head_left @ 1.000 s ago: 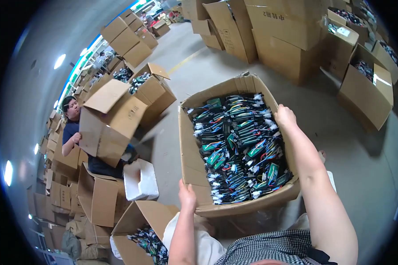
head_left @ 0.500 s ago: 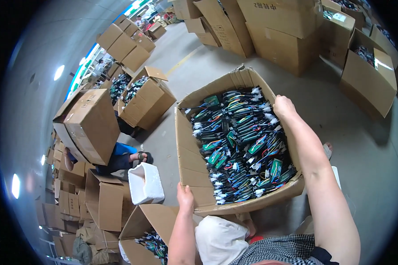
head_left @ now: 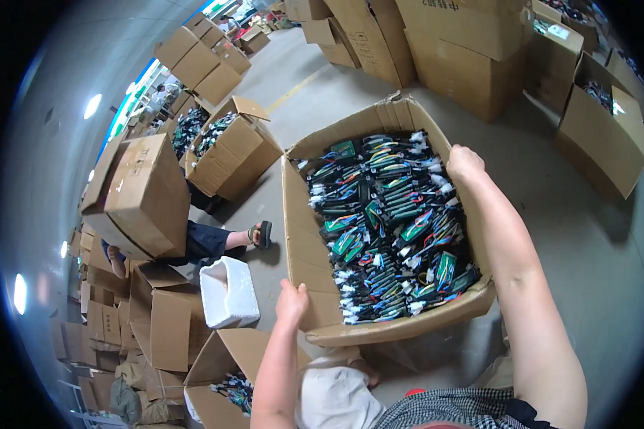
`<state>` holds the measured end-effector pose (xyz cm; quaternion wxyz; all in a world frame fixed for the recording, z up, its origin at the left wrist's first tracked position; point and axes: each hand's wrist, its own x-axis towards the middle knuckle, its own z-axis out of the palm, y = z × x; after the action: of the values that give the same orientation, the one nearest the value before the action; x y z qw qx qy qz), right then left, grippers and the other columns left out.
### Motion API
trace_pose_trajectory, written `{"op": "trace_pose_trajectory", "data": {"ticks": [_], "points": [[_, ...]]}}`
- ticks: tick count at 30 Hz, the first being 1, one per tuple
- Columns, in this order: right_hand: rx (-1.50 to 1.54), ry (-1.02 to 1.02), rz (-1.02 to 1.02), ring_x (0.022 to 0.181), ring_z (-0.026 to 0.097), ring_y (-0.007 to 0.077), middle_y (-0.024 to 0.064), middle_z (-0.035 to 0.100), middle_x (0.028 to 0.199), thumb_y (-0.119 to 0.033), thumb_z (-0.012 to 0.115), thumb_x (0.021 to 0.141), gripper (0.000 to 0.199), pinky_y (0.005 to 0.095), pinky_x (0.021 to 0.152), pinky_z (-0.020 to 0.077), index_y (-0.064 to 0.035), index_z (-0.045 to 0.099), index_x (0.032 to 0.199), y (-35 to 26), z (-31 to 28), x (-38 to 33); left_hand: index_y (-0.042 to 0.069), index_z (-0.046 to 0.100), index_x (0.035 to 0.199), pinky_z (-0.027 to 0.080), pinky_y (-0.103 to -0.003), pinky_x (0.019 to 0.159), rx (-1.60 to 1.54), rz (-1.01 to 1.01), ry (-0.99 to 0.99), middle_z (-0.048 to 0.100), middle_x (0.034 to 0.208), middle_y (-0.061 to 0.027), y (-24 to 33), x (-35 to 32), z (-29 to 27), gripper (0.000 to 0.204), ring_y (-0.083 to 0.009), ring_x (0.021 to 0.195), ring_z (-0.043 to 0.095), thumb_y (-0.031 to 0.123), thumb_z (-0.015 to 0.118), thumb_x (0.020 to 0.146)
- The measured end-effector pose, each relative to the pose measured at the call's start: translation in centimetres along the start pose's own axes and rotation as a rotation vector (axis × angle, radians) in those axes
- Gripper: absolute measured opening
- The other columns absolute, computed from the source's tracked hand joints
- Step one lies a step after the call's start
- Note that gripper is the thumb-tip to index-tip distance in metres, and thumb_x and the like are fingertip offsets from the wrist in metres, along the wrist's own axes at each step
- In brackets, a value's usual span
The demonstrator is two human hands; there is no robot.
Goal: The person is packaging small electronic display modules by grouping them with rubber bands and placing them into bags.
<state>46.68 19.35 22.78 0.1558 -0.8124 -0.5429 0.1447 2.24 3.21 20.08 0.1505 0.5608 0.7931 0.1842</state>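
In front of me is an open cardboard box [head_left: 297, 236], tilted, its rim gripped by both my hands. My left hand [head_left: 291, 304] is closed on the near left edge, thumb up along the outside. Over the far right edge my right hand [head_left: 466, 163] is wrapped, its fingertips partly hidden by the wall. Inside lie several rows of dark circuit modules [head_left: 379, 214] with green boards, white connectors and coloured wires.
At the left a person carries a large closed box [head_left: 147, 193]. A white foam box [head_left: 229, 292] stands on the floor near it. Open boxes of similar modules stand below left [head_left: 222, 350] and beyond [head_left: 232, 161]. Tall cartons [head_left: 465, 71] line the far right.
The box and my hands have shifted slightly, the left hand a little up and left. The other person's foot has swung forward to the right while carrying the large box.
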Motion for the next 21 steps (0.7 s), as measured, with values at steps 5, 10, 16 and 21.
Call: {"op": "trace_pose_trajectory", "data": {"ticks": [5, 10, 16, 21], "points": [[-0.095, -0.127, 0.045, 0.106, 0.062, 0.0295, 0.0163, 0.064, 0.114, -0.017, 0.061, 0.078, 0.034, 0.0383, 0.088, 0.0505, -0.005, 0.066, 0.109, -2.1, 0.2, 3.7, -0.008, 0.047, 0.109, 0.048, -0.045, 0.088, 0.166, 0.082, 0.014, 0.06, 0.106, -0.0311, 5.9, 12.1, 0.8, 0.061, -0.0412, 0.103, 0.059, 0.044, 0.062, 0.082], [0.008, -0.108, -0.064, 0.097, 0.063, 0.0366, 0.0265, 0.064, 0.1, -0.009, 0.058, 0.072, 0.029, 0.0412, 0.084, 0.0504, 0.0043, 0.067, 0.096, -1.5, 2.9, 6.3, 0.002, 0.067, 0.096, 0.052, -0.043, 0.08, 0.387, -0.001, 0.135, 0.067, 0.094, -0.0215, 5.6, 20.5, 2.5, 0.035, -0.0358, 0.091, 0.065, 0.033, 0.066, 0.079], [0.006, -0.006, -0.223, 0.085, 0.064, 0.0396, 0.0298, 0.063, 0.087, -0.013, 0.06, 0.071, 0.029, 0.0432, 0.078, 0.0506, 0.0089, 0.064, 0.09, 0.4, 4.0, 7.2, 0.002, 0.066, 0.092, 0.05, -0.045, 0.078, 0.321, 0.197, 0.097, 0.066, 0.088, -0.0215, 5.0, 19.4, 3.3, 0.029, -0.0366, 0.087, 0.064, 0.026, 0.067, 0.076], [0.042, 0.004, -0.239, 0.09, 0.063, 0.0409, 0.0308, 0.062, 0.091, -0.009, 0.056, 0.073, 0.026, 0.0444, 0.084, 0.049, 0.0087, 0.065, 0.09, 0.1, 2.0, 5.3, 0.002, 0.064, 0.088, 0.05, -0.047, 0.075, 0.229, 0.237, 0.146, 0.065, 0.083, -0.0217, 5.6, 16.5, 1.9, 0.026, -0.0384, 0.083, 0.063, 0.025, 0.066, 0.076]]}}
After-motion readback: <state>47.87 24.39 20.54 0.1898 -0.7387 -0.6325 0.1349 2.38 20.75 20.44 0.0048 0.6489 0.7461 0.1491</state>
